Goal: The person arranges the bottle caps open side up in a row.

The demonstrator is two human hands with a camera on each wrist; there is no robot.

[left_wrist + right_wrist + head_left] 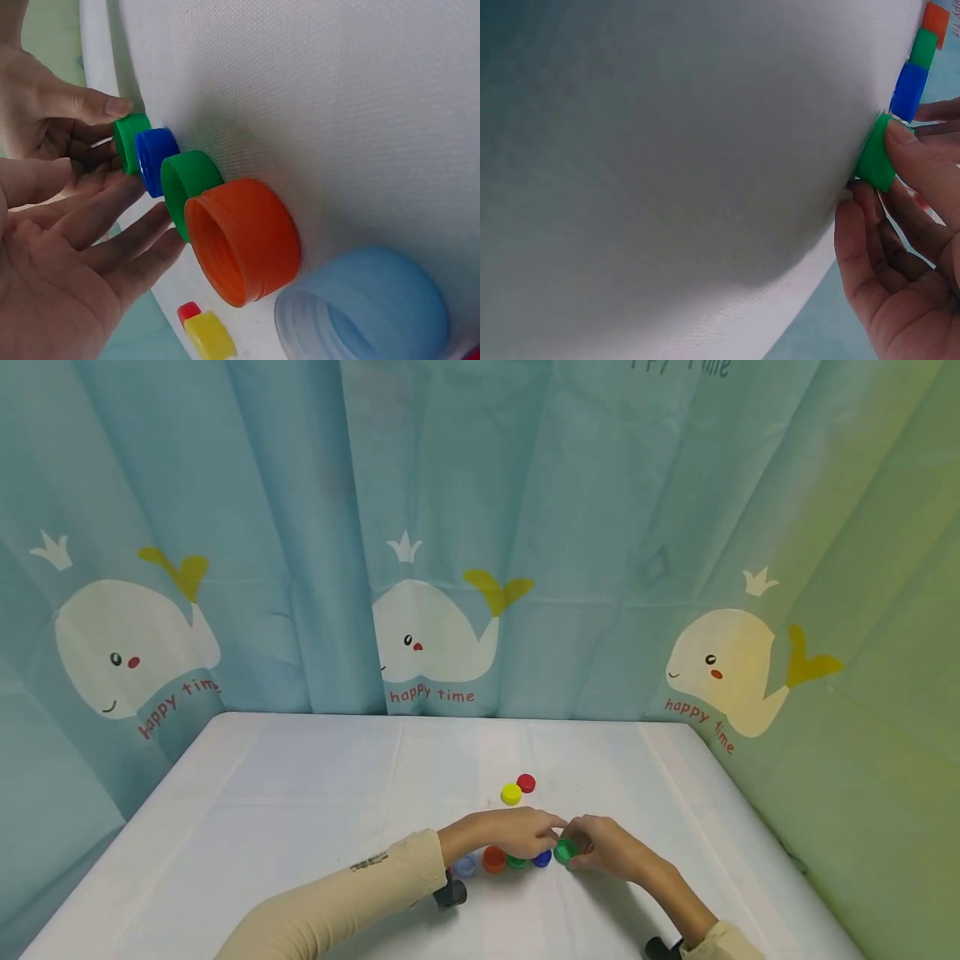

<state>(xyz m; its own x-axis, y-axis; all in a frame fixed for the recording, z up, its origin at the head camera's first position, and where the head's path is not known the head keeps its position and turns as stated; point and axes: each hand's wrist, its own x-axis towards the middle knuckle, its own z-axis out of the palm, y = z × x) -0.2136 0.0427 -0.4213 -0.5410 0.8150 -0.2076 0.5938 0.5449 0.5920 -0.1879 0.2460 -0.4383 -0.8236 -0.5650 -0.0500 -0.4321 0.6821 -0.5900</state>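
A row of bottle caps lies on the white table, partly behind my left hand (517,832) in the head view. From left it runs light blue cap (465,866), orange cap (494,859), green cap (516,862) and blue cap (542,858). At the row's right end my right hand (609,847) pinches another green cap (566,851) between thumb and fingers, its hollow side showing. The left hand's fingers (135,247) are extended beside the row, close to the blue and middle green caps; whether they touch is unclear.
Behind the hands, a yellow cap (512,794) and a red cap (527,783) sit side by side on the white table (315,793). A red edge (472,355) shows beyond the light blue cap in the left wrist view. A whale-print curtain (600,527) surrounds the table.
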